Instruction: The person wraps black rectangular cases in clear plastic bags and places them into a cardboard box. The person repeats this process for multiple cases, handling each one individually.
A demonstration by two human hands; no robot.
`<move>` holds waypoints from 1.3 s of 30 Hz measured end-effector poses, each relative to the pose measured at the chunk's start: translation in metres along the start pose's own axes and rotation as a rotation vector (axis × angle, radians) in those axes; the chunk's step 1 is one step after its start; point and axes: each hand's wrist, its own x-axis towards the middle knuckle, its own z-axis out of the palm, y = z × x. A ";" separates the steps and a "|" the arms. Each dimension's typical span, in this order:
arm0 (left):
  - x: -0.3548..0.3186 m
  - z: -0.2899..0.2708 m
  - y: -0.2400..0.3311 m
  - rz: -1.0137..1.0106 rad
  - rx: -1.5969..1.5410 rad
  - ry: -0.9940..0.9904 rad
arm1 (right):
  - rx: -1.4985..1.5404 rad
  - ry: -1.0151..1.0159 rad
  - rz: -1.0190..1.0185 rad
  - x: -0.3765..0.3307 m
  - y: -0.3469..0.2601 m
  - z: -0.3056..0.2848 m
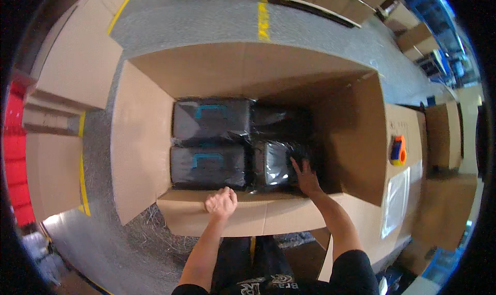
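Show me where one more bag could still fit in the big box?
The dark gap inside the cardboard box, between the right hand and the box's right wall, looks bare. The left half is crowded: two wrapped black bags lie tight together. The left hand rests on the near flap.

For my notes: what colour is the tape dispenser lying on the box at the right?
Orange with some blue, seen in the head view: tape dispenser.
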 end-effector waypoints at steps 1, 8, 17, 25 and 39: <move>-0.001 -0.002 0.003 0.001 0.009 0.015 | -0.012 0.008 -0.018 0.001 0.002 0.001; 0.000 -0.006 0.000 0.078 0.020 0.064 | -0.142 0.156 -0.231 0.006 0.006 0.002; 0.000 -0.005 -0.004 0.109 0.065 0.070 | -0.217 0.170 -0.206 0.041 -0.031 0.047; 0.002 0.005 -0.009 0.077 0.139 0.004 | 0.291 -0.236 -0.024 0.029 -0.057 -0.002; -0.100 0.084 0.229 1.504 -0.001 -0.465 | 0.566 1.224 2.430 -0.633 -0.093 0.196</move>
